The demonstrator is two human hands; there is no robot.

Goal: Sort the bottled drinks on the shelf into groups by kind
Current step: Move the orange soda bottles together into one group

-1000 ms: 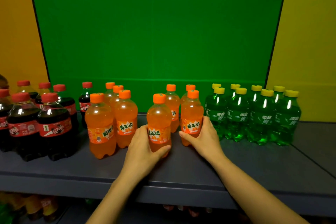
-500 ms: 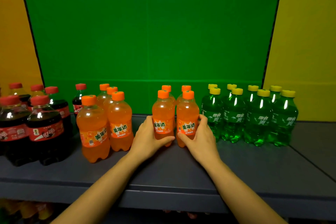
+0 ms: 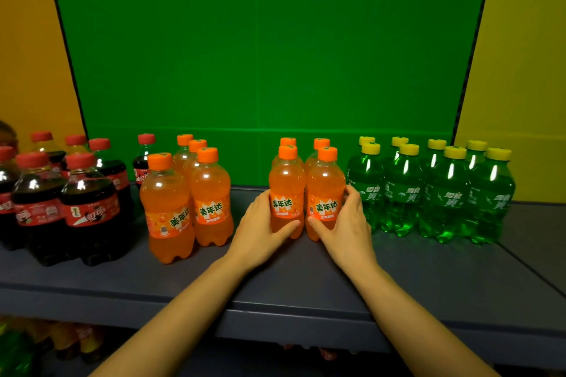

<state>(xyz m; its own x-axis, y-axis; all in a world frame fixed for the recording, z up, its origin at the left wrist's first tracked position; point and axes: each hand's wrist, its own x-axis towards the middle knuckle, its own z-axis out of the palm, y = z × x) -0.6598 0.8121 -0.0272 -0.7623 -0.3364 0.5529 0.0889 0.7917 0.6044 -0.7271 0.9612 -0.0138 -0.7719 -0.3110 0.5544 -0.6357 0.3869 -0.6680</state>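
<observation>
Two orange soda bottles stand side by side at the shelf's middle. My left hand (image 3: 262,228) grips the left orange bottle (image 3: 286,180), and my right hand (image 3: 347,225) grips the right orange bottle (image 3: 325,184). Two more orange bottles stand directly behind them, mostly hidden. A second orange group (image 3: 186,193) of several bottles stands to the left, apart from these. Dark cola bottles (image 3: 64,199) with red caps fill the far left. Green soda bottles (image 3: 438,190) with yellow caps line the right, close beside my right hand.
The grey shelf (image 3: 291,281) has bare surface in front of the bottles and a gap between the two orange groups. A green back panel (image 3: 260,55) rises behind. A lower shelf with more bottles (image 3: 36,343) shows below.
Both hands pushed the two front orange bottles back and together, so that they now stand right in front of the two rear orange bottles. The view shifted slightly.
</observation>
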